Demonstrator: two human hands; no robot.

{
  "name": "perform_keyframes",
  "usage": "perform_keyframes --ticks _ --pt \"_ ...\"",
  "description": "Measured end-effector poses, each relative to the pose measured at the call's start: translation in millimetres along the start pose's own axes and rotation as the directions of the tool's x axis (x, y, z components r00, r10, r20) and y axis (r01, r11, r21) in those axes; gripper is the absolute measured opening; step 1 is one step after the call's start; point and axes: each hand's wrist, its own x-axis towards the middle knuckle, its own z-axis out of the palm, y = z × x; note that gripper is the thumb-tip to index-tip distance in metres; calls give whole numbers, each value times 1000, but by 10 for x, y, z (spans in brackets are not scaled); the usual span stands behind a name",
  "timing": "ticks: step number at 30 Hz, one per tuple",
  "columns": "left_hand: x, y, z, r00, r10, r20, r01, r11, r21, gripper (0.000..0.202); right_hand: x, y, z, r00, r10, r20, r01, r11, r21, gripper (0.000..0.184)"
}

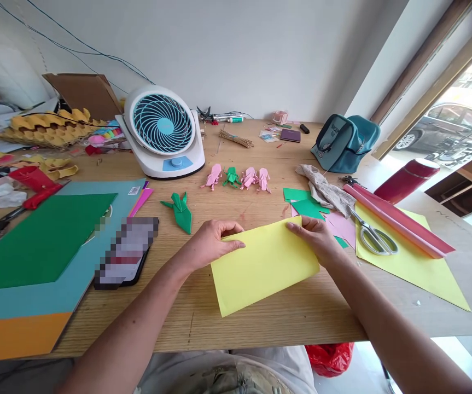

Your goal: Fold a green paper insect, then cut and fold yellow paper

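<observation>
A folded yellow sheet of paper [262,268] lies on the wooden table [260,323] in front of me. My left hand [211,241] presses its fingers together on the sheet's upper left edge. My right hand [315,235] pinches the upper right corner. Just beyond the sheet lies a green folded paper figure [181,210], and farther back stands a row of small pink and green paper frogs [239,178].
Large green, teal and orange sheets [34,257] and a phone [127,251] lie at the left. A white fan [162,131] stands behind. Scissors [373,232], a pink roll [400,219], yellow paper [416,262], green scraps [305,205], a cloth and a teal bag [342,142] are at the right.
</observation>
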Motion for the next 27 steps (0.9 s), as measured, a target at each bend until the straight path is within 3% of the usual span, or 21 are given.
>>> perform_keyframes --ticks 6,15,21,27 --pt "-6 -29 -37 995 -28 -95 35 997 75 18 -14 112 53 993 -26 -118 37 996 85 33" --pt "-6 15 -53 963 68 -261 -63 998 28 21 -42 149 18 978 -43 -207 76 985 157 38" --pt "2 18 -61 963 65 -263 -60 998 27 25 -47 138 52 979 -70 -193 105 979 173 42" --pt "32 -58 -73 970 67 -236 -69 998 0 29 -28 165 39 978 -100 -184 136 971 197 34"
